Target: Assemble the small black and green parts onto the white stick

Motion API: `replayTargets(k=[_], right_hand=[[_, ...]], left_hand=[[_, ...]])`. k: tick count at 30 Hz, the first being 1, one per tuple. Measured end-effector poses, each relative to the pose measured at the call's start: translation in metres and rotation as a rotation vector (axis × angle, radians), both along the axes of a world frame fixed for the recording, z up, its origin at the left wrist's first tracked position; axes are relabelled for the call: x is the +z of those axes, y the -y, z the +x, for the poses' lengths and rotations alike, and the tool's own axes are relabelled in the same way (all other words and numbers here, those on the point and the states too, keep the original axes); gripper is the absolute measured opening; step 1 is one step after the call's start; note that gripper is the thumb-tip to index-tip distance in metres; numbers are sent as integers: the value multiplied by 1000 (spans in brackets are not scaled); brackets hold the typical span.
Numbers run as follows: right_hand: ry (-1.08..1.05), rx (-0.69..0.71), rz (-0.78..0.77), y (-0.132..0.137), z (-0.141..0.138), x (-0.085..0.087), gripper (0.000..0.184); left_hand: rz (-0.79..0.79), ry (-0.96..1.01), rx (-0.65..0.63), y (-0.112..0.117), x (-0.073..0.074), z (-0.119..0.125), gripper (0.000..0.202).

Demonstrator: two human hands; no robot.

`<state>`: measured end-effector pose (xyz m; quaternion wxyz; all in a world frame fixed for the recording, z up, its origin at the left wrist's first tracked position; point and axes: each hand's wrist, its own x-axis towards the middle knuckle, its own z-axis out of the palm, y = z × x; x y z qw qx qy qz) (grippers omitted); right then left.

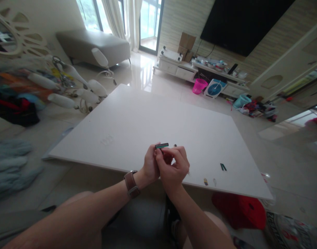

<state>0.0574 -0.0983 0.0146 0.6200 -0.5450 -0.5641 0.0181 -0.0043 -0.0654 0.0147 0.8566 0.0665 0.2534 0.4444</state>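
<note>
Above the front edge of a white table (158,121), my two hands are close together, fingers curled in. What looks like a razor (162,146) shows its black head with a green strip at the top of my left hand (151,162), whose fingers are closed around it. My right hand (174,167) is closed against the same piece, its thumb and fingertips pinched; they hide the lower part. A small dark tip (175,145) pokes out behind the right fingers. Two dark green strips (223,167), like razor cartridges, lie right of my hands.
Near the front edge lie a small yellow-and-black piece (205,181) and a clear piece (215,182). Faint clear pieces (107,140) lie on the left. A white lamp fixture (83,93) stands beyond the left edge; a red stool (238,211) is below right.
</note>
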Motion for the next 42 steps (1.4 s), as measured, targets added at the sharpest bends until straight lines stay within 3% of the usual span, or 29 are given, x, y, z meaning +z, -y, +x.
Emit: replayTargets(k=[4,27,42], right_hand=[[3,-1,-11,0,2,1,7],[11,-13,-19,-2,2,1,9],[-43,26,-38,-1,2,2,12]], left_hand=[[-58,57,35,0,0,0,29],[-52,64,55,2,1,0,32],[37,39,12,2,-7,1,30]])
